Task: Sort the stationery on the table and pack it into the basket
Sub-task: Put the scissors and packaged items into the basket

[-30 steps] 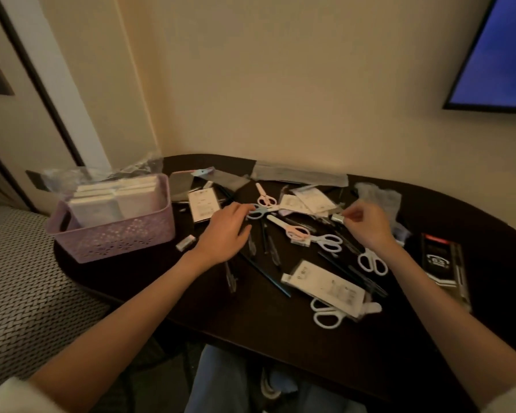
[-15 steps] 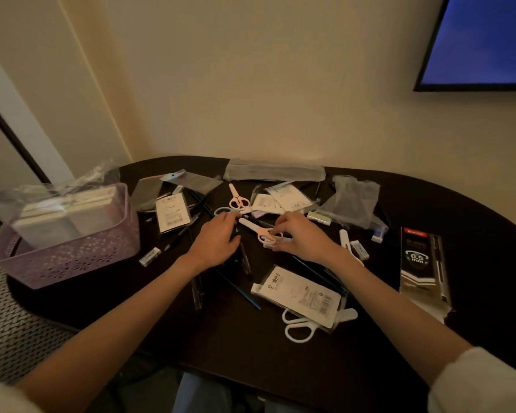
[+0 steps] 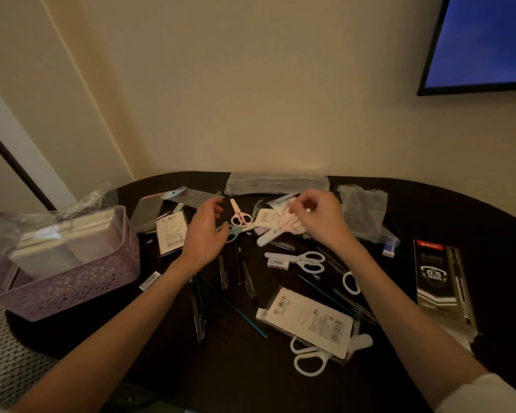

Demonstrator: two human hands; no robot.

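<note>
Holding pink-and-white scissors [image 3: 283,228] in right hand [image 3: 319,219], blurry, handles hidden. Left hand [image 3: 204,234] loose, holding nothing. Purple basket [image 3: 72,287] partly cut off.

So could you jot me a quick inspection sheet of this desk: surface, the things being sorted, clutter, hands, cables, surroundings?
Surface: dark rounded table, strewn with stationery.
Job's things: purple basket at the left edge, already holding flat packs; pink scissors, white scissors, packed scissors, pens, pen box, erasers.
Clutter: empty clear bags and wrappers at the back.
Hands: left hand hovers with relaxed fingers, holding nothing; right hand grips a pale pair of scissors.
Cables: nothing seen.
Surroundings: cream wall, screen upper right, patterned fabric lower left.
</note>
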